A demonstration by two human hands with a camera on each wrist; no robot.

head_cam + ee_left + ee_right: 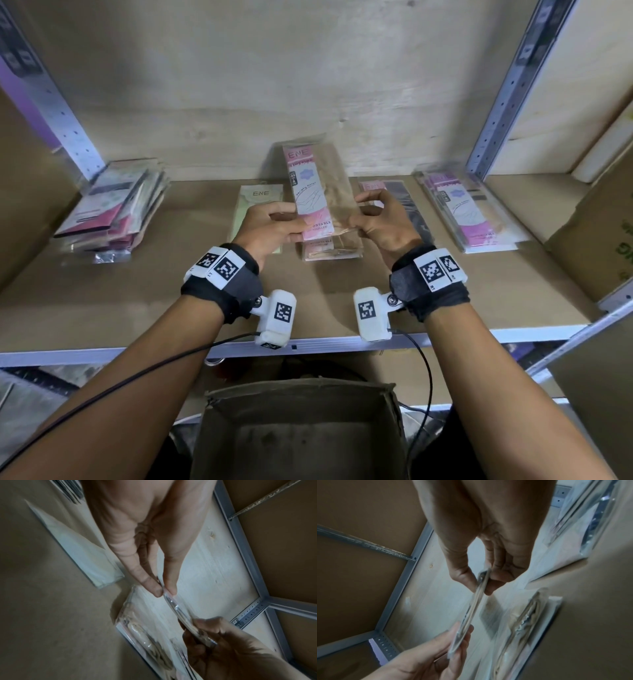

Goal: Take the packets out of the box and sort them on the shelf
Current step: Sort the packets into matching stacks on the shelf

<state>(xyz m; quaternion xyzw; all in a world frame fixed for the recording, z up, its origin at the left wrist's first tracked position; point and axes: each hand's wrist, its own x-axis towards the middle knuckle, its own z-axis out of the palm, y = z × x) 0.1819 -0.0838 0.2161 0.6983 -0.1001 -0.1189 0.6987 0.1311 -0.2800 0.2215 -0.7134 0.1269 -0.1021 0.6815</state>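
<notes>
Both hands hold one pink-and-beige ENE packet above the middle of the shelf. My left hand pinches its left edge, my right hand pinches its right edge. The left wrist view shows the packet edge-on between thumb and finger, and so does the right wrist view, where the packet runs between both hands. A similar beige packet lies flat on the shelf just below it. The cardboard box stands open below the shelf, and its visible floor shows no packets.
On the shelf lie a stack of mixed packets at the left, a pale green packet, a dark packet and a pink stack at the right. A brown carton stands at the far right. Metal uprights frame the bay.
</notes>
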